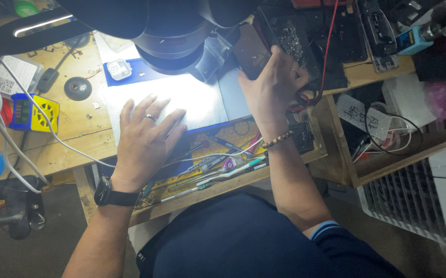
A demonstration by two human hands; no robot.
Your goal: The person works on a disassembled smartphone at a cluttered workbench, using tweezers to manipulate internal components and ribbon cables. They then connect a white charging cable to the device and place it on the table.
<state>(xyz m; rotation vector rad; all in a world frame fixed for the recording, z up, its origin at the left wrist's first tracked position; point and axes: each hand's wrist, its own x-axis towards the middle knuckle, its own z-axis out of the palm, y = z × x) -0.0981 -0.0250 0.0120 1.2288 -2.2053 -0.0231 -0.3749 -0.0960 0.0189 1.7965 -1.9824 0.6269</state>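
My left hand (143,136) lies flat, fingers spread, on a brightly lit white mat (192,98) under a black microscope head (174,38). It wears a ring, and a black watch sits on the wrist. My right hand (272,85) is raised at the mat's right side and grips a dark, flat phone-like device (251,49), tilted up. A bead bracelet circles that wrist. Behind the device stands a black tray of small metal parts (290,38).
A yellow and blue box (32,112), a round black disc (77,87) and white cables (27,149) lie on the wooden bench at left. A tray of hand tools (217,164) sits at the front edge. A white slatted unit (418,201) stands at lower right.
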